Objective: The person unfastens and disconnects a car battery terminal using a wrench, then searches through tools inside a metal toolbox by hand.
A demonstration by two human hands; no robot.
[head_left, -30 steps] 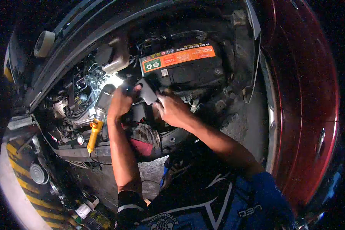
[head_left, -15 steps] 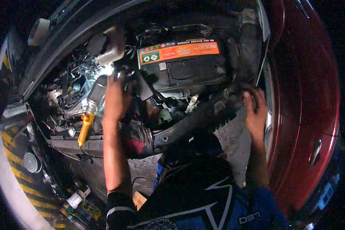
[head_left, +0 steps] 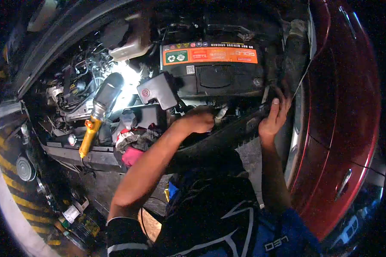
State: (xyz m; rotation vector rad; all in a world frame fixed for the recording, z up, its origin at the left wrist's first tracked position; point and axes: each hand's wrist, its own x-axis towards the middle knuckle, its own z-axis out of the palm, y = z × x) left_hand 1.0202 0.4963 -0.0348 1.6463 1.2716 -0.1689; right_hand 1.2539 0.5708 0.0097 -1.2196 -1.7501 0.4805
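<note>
Reaching beside the car battery (head_left: 236,79), the left hand (head_left: 197,121) is hiding its grip's state, the right hand (head_left: 273,122) showing a spread grip.

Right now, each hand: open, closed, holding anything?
Left hand: fingers curled, near the battery; grip hidden, can't tell.
Right hand: open, nothing visibly held.

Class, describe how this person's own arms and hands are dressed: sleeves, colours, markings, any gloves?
The left hand and right hand are bare, with no gloves or watch visible. The forearms are uncovered too. The left sleeve is short and black with a pale stripe; the right sleeve looks blue. The dark shirt carries pale angular lines.
</note>
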